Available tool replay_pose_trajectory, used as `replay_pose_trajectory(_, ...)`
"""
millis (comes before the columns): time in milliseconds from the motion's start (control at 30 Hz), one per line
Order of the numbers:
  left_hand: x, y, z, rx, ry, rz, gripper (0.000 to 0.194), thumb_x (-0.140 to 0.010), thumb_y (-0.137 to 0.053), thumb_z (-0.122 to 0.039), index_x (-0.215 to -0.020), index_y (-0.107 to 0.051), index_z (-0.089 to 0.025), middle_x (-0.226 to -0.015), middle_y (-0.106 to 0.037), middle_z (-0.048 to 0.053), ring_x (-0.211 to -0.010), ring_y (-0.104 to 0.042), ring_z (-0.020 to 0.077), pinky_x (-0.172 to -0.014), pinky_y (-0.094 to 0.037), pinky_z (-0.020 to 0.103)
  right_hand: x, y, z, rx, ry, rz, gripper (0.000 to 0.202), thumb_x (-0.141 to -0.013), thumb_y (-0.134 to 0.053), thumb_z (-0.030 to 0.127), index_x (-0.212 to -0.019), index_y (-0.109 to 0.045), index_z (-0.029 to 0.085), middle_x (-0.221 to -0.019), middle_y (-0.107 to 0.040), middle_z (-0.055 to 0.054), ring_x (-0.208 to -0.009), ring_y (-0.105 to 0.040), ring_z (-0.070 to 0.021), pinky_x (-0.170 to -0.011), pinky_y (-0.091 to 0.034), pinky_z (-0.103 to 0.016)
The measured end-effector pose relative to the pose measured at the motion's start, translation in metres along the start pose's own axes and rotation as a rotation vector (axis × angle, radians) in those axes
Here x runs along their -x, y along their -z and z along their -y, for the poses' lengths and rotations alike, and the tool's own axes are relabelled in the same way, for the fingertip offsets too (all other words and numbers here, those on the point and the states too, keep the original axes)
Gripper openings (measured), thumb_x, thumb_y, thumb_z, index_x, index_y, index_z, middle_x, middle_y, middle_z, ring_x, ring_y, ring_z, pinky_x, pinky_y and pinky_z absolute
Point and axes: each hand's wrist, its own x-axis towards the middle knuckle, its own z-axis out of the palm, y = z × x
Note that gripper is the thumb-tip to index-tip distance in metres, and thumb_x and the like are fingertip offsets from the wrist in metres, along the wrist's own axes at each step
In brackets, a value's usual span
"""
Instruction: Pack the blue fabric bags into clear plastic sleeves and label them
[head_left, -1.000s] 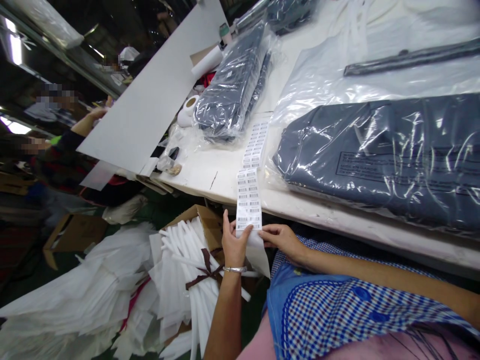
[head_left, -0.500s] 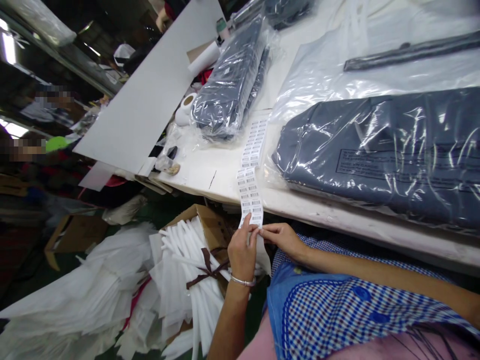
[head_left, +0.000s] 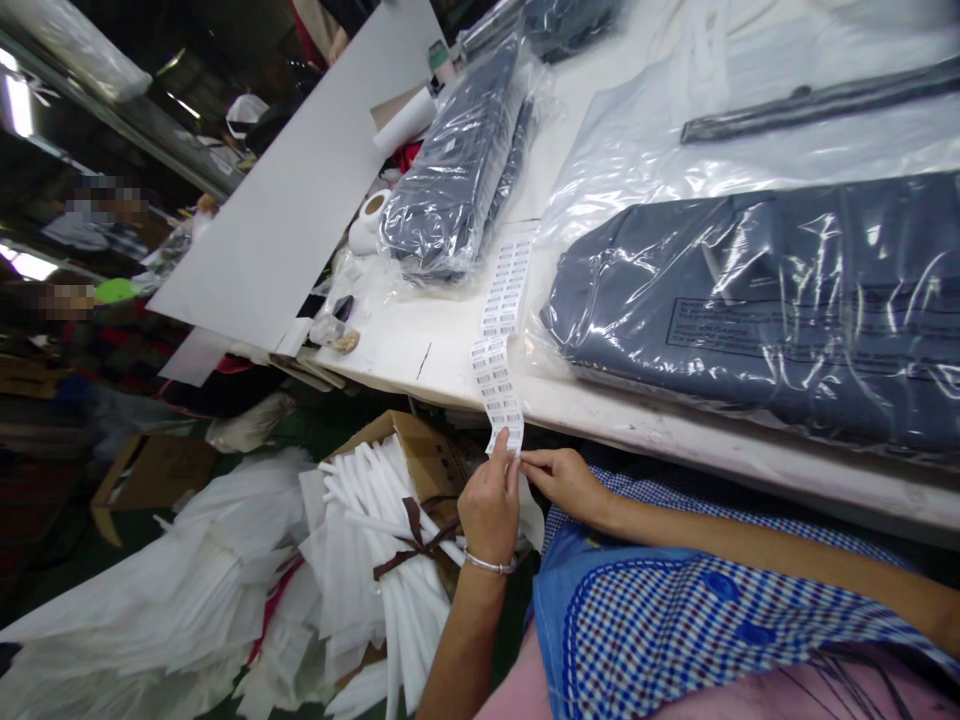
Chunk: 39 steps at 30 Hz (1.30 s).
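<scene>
A long strip of white barcode labels (head_left: pixel 496 365) runs off the table edge toward me, its lower end at my fingers. My left hand (head_left: pixel 489 510), with a bangle at the wrist, is closed on that end, index finger lying over the printed labels. My right hand (head_left: pixel 571 487) pinches the same end from the right, thumb and index finger together. The two hands almost touch. Pale backing paper (head_left: pixel 531 515) hangs below them. A dark grey item in a clear plastic bag (head_left: pixel 750 290) lies on the table just right of the strip.
Another bagged grey bundle (head_left: pixel 442 170) lies farther back, beside a white roll (head_left: pixel 369 222). A large white board (head_left: pixel 292 180) slants at the left. Below the table edge stands a cardboard box (head_left: pixel 420 455) with white foam tubes (head_left: pixel 375 490), next to piled translucent sheets (head_left: pixel 202 570).
My left hand has moved slightly right, closer to my right hand, and its index finger lies further over the strip's end. The strip's lower part has shifted a little. The bagged items stay put.
</scene>
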Motion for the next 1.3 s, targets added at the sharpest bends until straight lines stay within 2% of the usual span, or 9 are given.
replay_pose_trajectory(167, 0.002, -0.003, -0.002, -0.054, -0.001, -0.004, 0.046, -0.093, -0.053, -0.030, -0.139, -0.051, -0.025, -0.087, -0.076, 0.004, -0.072, -0.068, 0.0159, -0.068, -0.049, 0.023, 0.000, -0.001, -0.001, 0.043, 0.018, 0.006, 0.031, -0.089, -0.052, 0.031, -0.106, -0.076, 0.025, -0.091, -0.076, 0.000, -0.083, -0.067, -0.0276, -0.081, -0.051, -0.038)
replay_pose_trajectory(433, -0.001, -0.003, -0.004, -0.093, 0.035, -0.029, 0.048, -0.091, -0.054, -0.029, -0.139, -0.051, -0.027, -0.088, -0.076, 0.004, -0.070, -0.068, 0.0158, -0.064, -0.048, 0.024, -0.001, -0.001, 0.000, -0.060, -0.036, 0.036, 0.032, -0.090, -0.052, 0.038, -0.102, -0.078, 0.022, -0.088, -0.075, 0.000, -0.083, -0.066, -0.0250, -0.076, -0.049, -0.034)
replay_pose_trajectory(600, -0.011, -0.001, -0.003, 0.185, 0.259, 0.020, 0.059, -0.086, -0.060, -0.028, -0.142, -0.043, -0.033, -0.094, -0.075, -0.002, -0.069, -0.068, 0.0132, -0.066, -0.052, 0.025, -0.005, -0.005, -0.003, -0.282, -0.219, 0.007, 0.037, -0.079, -0.066, 0.051, -0.093, -0.079, 0.019, -0.074, -0.072, -0.001, -0.075, -0.064, -0.0232, -0.074, -0.051, -0.035)
replay_pose_trajectory(833, -0.019, -0.010, 0.010, 0.712, 0.492, 0.002, 0.066, -0.082, -0.065, -0.032, -0.142, -0.043, -0.020, -0.092, -0.074, 0.003, -0.080, -0.068, 0.0137, -0.075, -0.056, 0.027, -0.005, -0.007, 0.004, -0.610, -0.372, 0.018, 0.048, -0.068, -0.075, 0.058, -0.091, -0.077, 0.016, -0.078, -0.072, -0.005, -0.076, -0.067, -0.0202, -0.086, -0.051, -0.042)
replay_pose_trajectory(900, -0.017, -0.011, 0.012, 0.637, 0.452, -0.007, 0.063, -0.083, -0.065, -0.032, -0.142, -0.044, -0.023, -0.093, -0.074, 0.002, -0.076, -0.068, 0.0132, -0.073, -0.056, 0.026, -0.007, -0.004, 0.010, -0.627, -0.362, 0.044, 0.044, -0.071, -0.074, 0.055, -0.093, -0.076, 0.017, -0.086, -0.073, -0.007, -0.083, -0.067, -0.0205, -0.088, -0.051, -0.040)
replay_pose_trajectory(1000, -0.013, -0.010, 0.012, 0.348, 0.252, -0.032, 0.057, -0.085, -0.062, -0.030, -0.139, -0.047, -0.028, -0.094, -0.074, 0.000, -0.071, -0.067, 0.0128, -0.072, -0.055, 0.027, -0.014, 0.002, 0.017, -0.616, -0.364, 0.013, 0.039, -0.078, -0.068, 0.054, -0.099, -0.073, 0.020, -0.099, -0.072, -0.007, -0.090, -0.067, -0.0204, -0.081, -0.053, -0.035)
replay_pose_trajectory(1133, -0.007, -0.012, 0.012, 0.108, -0.006, -0.071, 0.052, -0.087, -0.058, -0.024, -0.139, -0.048, -0.026, -0.093, -0.074, 0.002, -0.081, -0.066, 0.0153, -0.078, -0.052, 0.028, -0.028, 0.003, 0.016, -0.535, -0.418, -0.116, 0.036, -0.078, -0.067, 0.052, -0.089, -0.068, 0.018, -0.091, -0.072, -0.006, -0.080, -0.066, -0.0180, -0.064, -0.053, -0.027)
replay_pose_trajectory(1200, -0.006, -0.013, 0.012, 0.080, -0.054, -0.091, 0.054, -0.088, -0.056, -0.021, -0.140, -0.046, -0.024, -0.094, -0.072, 0.003, -0.085, -0.065, 0.0164, -0.082, -0.051, 0.029, -0.032, 0.001, 0.012, -0.513, -0.413, -0.148, 0.032, -0.076, -0.069, 0.049, -0.080, -0.065, 0.017, -0.082, -0.070, -0.005, -0.076, -0.065, -0.0168, -0.061, -0.051, -0.025)
replay_pose_trajectory(1300, -0.007, -0.015, 0.010, 0.079, -0.014, -0.121, 0.057, -0.087, -0.055, -0.019, -0.143, -0.042, -0.021, -0.092, -0.071, 0.004, -0.086, -0.063, 0.0177, -0.083, -0.050, 0.031, -0.033, -0.002, 0.009, -0.536, -0.427, -0.150, 0.030, -0.073, -0.073, 0.045, -0.075, -0.065, 0.017, -0.076, -0.070, -0.004, -0.071, -0.065, -0.0158, -0.064, -0.052, -0.026)
